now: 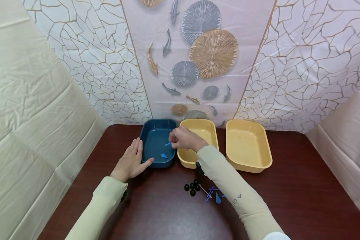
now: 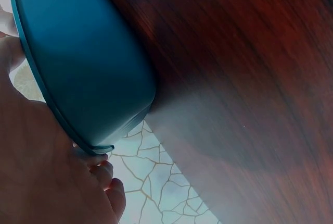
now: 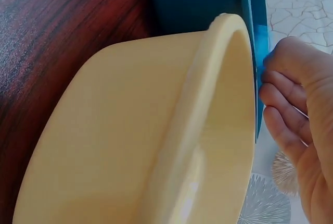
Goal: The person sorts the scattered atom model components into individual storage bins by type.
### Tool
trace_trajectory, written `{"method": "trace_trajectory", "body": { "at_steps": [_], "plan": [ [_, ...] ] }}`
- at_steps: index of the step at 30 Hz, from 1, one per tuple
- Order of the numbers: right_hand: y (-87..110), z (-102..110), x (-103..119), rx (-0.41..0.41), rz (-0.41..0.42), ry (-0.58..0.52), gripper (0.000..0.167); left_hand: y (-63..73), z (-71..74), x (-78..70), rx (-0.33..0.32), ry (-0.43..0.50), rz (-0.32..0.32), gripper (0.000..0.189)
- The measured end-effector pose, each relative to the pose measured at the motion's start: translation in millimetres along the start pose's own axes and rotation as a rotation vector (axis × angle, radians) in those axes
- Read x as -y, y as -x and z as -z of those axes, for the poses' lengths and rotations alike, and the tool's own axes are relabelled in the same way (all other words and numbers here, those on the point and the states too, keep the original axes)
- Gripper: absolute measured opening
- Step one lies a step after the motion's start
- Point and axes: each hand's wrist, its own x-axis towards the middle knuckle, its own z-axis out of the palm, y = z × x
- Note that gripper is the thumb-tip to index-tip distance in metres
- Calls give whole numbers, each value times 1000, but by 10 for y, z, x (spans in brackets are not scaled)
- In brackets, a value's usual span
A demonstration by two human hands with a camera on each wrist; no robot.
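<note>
My right hand point(image 1: 184, 138) pinches a small bright-blue plastic piece point(image 1: 167, 144) over the right side of the dark blue tray point(image 1: 153, 141). Another blue piece, paddle-shaped point(image 1: 164, 156), lies on that tray's floor near its front. My left hand point(image 1: 130, 163) rests at the tray's left front rim, fingers straight and thumb spread along the front edge. In the left wrist view, the palm point(image 2: 36, 166) lies against the rim. From the right wrist, the curled fingers point(image 3: 283, 91) show beside the blue tray's rim, above the near yellow tray point(image 3: 114, 130).
A second yellow tray point(image 1: 247, 146) stands at the right. On the table's front middle lie several black balls point(image 1: 192, 186), purple sticks point(image 1: 209, 194) and a blue paddle-shaped piece point(image 1: 218, 198), close to my right forearm. A patterned cloth point(image 1: 198, 96) hangs behind the trays.
</note>
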Motion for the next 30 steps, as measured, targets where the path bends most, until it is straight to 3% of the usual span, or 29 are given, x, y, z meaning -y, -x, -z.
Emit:
{"method": "trace_trajectory", "body": {
  "at_steps": [8, 16, 30],
  "plan": [
    [121, 153, 43, -15, 18, 1, 25, -7, 9, -27, 1, -4, -4, 98],
    [335, 419, 89, -30, 101, 19, 28, -7, 18, -13, 1, -4, 0, 99],
    [900, 806, 226, -11, 170, 121, 33, 6, 1, -16, -10, -11, -5, 98]
  ]
}}
